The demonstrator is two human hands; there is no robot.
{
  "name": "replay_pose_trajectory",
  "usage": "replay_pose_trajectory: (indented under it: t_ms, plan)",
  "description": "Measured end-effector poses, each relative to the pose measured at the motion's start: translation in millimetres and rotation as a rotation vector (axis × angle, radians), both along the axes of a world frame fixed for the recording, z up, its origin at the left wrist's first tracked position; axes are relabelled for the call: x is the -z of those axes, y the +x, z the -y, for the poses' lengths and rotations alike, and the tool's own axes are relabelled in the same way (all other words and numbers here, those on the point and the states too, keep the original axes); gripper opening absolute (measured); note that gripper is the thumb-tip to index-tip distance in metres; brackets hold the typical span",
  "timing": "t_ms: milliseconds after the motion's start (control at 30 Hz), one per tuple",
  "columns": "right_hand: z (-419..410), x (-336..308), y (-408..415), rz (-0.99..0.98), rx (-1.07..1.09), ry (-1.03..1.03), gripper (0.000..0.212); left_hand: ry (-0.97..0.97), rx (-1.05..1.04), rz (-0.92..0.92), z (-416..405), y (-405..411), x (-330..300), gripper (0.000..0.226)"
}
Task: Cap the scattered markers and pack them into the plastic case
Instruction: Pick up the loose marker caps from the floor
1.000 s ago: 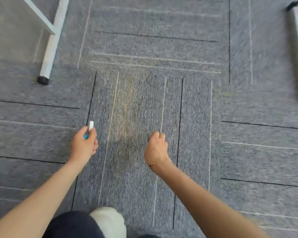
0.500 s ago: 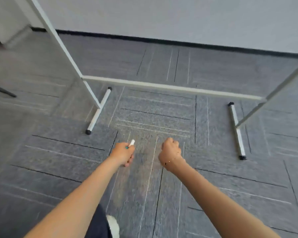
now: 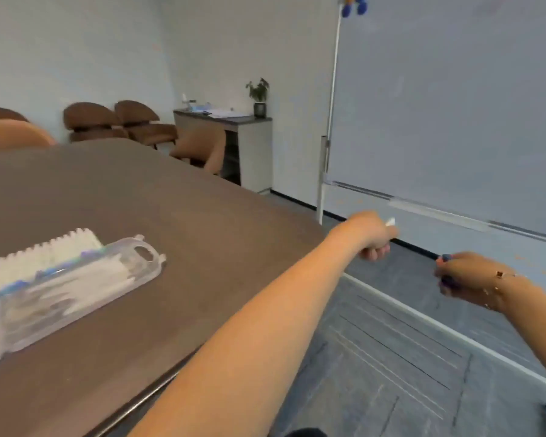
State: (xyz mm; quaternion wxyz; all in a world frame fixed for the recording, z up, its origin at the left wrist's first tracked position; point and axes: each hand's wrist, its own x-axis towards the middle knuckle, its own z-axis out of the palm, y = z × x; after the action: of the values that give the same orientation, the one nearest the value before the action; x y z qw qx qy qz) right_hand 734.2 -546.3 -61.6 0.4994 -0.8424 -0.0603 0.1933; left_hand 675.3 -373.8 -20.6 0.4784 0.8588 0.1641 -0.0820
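Marker (image 3: 390,221), white-ended, projects from the top of the left hand (image 3: 372,236), whose fingers (image 3: 374,254) are curled round its barrel; only the tip shows beyond the fist. To the right of that fist and well apart from it, the right hand (image 3: 464,279) is held with fingers curled, and small dark blue patches show at its fingertips (image 3: 447,257); motion blur prevents telling whether these are a cap, a marker or nail colour, so its grip cannot be judged. A thin bracelet (image 3: 498,280) circles the right wrist. Both hands are raised in the air off the table's right edge, over grey carpet (image 3: 391,357). Behind them stands a whiteboard (image 3: 454,105) on a white frame. Far to the left of both hands, on the brown table (image 3: 202,247), lies the clear plastic case (image 3: 76,285), blurred, with pale markers inside, and it rests partly over a white toothed tray (image 3: 51,250). Beyond the table are brown chairs (image 3: 92,121), a cabinet (image 3: 249,143) and a potted plant (image 3: 259,96).
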Motion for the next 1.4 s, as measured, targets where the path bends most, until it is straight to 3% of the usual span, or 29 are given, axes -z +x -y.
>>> replay_pose_trajectory:
  t_ms: [67, 200, 467, 567, 733, 833, 967, 1167, 1400]
  plan:
    - [-35, -32, -24, -0.024, -0.042, 0.130, 0.035, -0.020, -0.006, 0.059, -39, -40, -51, 0.036]
    - [-131, -63, -65, 0.006, -0.230, 0.169, 0.038, 0.140, -0.139, 0.078, -159, -142, -104, 0.038]
    - [-371, -71, -139, 0.204, -0.719, -0.148, 0.029, 0.240, -0.497, -0.071, -383, -337, -92, 0.025]
    - [-452, -71, -169, 0.234, -0.809, -0.136, 0.020, 0.277, -0.586, -0.085, -438, -375, -71, 0.022]
    - [-561, -37, -212, 0.432, -0.974, -0.070, 0.017, 0.379, -0.633, -0.107, -488, -390, -13, 0.021]
    - [-611, -17, -224, 0.535, -1.110, -0.112, 0.020, 0.335, -0.681, -0.032, -510, -381, 20, 0.020]
    - [-659, -4, -228, 0.630, -1.261, -0.179, 0.021, 0.394, -0.592, 0.014, -529, -360, 43, 0.015]
    - [-695, 17, -225, 0.702, -1.395, -0.198, 0.017, 0.615, -0.447, -0.004, -550, -343, 57, 0.015]
    - [-692, 26, -215, 0.612, -1.440, -0.044, 0.028, 0.578, -0.492, 0.173, -560, -355, 76, 0.014]
